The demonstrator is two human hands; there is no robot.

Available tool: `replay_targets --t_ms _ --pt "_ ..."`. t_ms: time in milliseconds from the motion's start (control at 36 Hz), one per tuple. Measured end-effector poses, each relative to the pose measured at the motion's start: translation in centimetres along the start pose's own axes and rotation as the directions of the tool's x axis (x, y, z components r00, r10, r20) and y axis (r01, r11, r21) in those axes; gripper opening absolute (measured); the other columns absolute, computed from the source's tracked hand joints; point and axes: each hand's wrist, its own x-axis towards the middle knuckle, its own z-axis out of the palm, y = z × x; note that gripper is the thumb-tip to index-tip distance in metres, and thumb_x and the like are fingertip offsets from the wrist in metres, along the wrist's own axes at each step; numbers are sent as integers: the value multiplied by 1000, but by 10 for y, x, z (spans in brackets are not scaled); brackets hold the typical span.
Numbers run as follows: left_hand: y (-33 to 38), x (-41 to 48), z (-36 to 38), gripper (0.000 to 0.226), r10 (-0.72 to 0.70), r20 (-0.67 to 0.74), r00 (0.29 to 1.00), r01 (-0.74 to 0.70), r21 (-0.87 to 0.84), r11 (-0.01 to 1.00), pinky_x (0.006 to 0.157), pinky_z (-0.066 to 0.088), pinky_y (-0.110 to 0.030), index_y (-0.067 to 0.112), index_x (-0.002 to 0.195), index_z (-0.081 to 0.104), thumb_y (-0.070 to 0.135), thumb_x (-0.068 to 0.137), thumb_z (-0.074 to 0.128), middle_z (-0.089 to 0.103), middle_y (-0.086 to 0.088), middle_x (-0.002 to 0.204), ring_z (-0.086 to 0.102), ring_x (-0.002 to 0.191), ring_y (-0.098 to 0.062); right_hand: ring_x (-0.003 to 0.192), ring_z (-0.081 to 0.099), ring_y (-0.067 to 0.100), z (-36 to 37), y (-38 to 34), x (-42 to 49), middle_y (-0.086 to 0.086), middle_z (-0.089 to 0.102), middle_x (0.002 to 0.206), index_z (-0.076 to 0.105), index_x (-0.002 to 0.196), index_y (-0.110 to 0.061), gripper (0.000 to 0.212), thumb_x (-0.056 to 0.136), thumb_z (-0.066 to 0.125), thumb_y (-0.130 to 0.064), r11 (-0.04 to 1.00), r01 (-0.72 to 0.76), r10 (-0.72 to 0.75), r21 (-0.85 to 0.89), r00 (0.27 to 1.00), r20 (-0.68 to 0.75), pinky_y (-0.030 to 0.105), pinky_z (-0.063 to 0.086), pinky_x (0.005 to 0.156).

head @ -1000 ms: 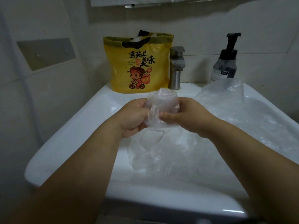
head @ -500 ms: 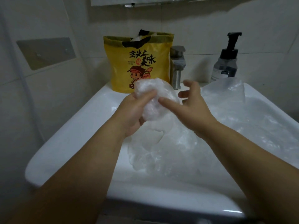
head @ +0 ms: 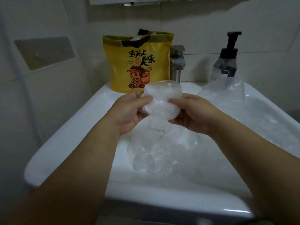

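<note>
Right hand (head: 194, 114), lifted off half second ago, back on plastic wad (head: 160, 101). Left hand (head: 129, 114) on it too; fingers of both pinching it. Wad above sink (head: 68, 143) basin, over loose plastic film (head: 170, 151) inside sink. Judgement: re-grip made, balling-up still under way.

The yellow plastic bag (head: 138, 67) at the back edge of the white ceramic sink (head: 69, 140) bears black brush characters, 舌尖上的美味. Its smaller print, and the dark label on the clear pump bottle (head: 225, 62) by the back right corner, are too small to read.
</note>
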Motion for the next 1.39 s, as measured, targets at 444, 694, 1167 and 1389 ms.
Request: replay_targets --t_ms 444,694,1167,1389 --pt "5 -13 2 20 -55 128 990 35 156 987 58 56 -16 10 102 65 -1 96 49 72 -4 77 71 67 -13 57 63 19 -22 -18 -8 11 65 69 62 77 -7 27 95 45 5 999 -1 7 -43 992 126 24 57 50" --pt "8 -16 8 37 3 76 997 -12 113 994 54 56 -18 8 81 60 -15 95 35 65 -2 61 65 52 -9 60 63 22 -20 -22 -13 12 63 70 61 73 -4 30 89 38 7 1000 1 4 -24 981 194 30 60 59" --pt "6 -14 9 41 37 -55 998 -21 274 961 62 58 -28 11 58 71 24 95 57 63 -8 77 64 71 -18 79 66 23 -5 -12 -14 12 69 87 68 81 -3 13 80 64 9 937 111 -110 -333 994 21 32 59 74" --pt "0 -16 13 19 221 -59 973 -152 556 817 67 55 -23 22 70 68 11 73 82 47 5 65 51 55 -4 91 64 8 -3 -10 -13 -17 64 94 69 97 -25 33 77 73 1 804 186 -226 -565 974 -2 27 48 92"
